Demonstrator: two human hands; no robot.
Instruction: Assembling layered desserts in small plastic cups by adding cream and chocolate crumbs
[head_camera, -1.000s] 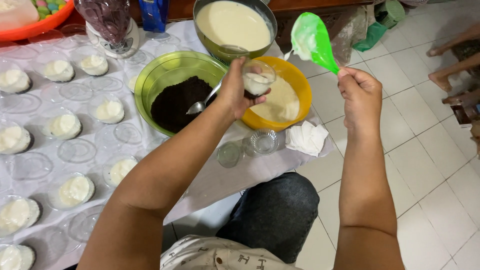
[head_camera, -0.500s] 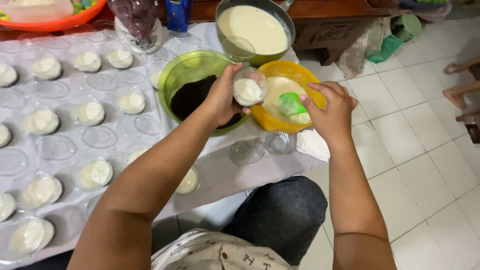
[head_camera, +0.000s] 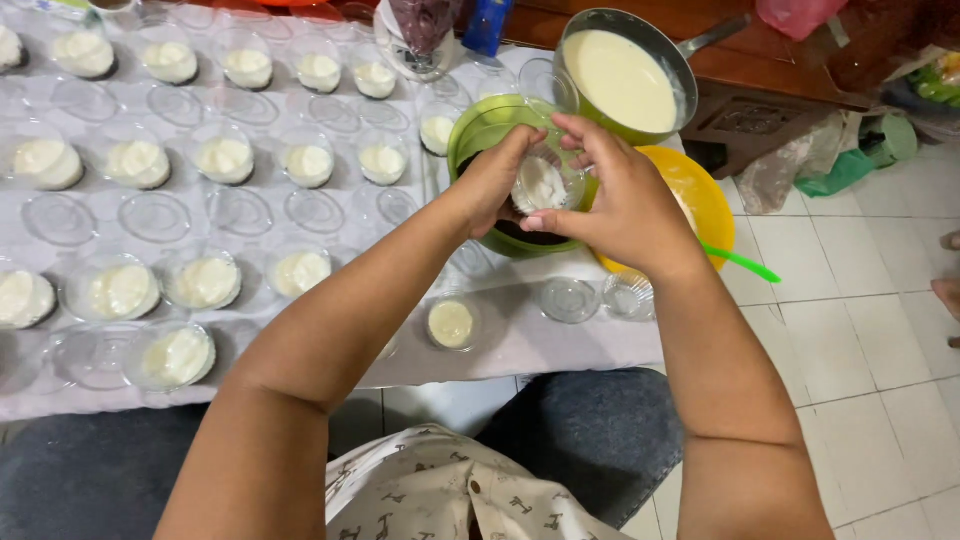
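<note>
Two hands are shown around one small clear cup (head_camera: 540, 183) of white cream, held above the green bowl (head_camera: 480, 130): the left hand (head_camera: 497, 180) is closed on its left side, the right hand (head_camera: 620, 200) on its right. Dark crumbs in the green bowl are largely hidden. A yellow bowl (head_camera: 705, 200) with a green spatula (head_camera: 742, 263) is partly covered. Pale batter is seen in the far pan (head_camera: 622, 78). Filled cups (head_camera: 205, 282) are cut off at left.

Both hands, left hand (head_camera: 497, 182) and right hand (head_camera: 622, 205), grip a small clear cup (head_camera: 541, 183) (cream-filled) above the green bowl (head_camera: 478, 132), a cream pan (head_camera: 622, 78) at one o'clock.
</note>
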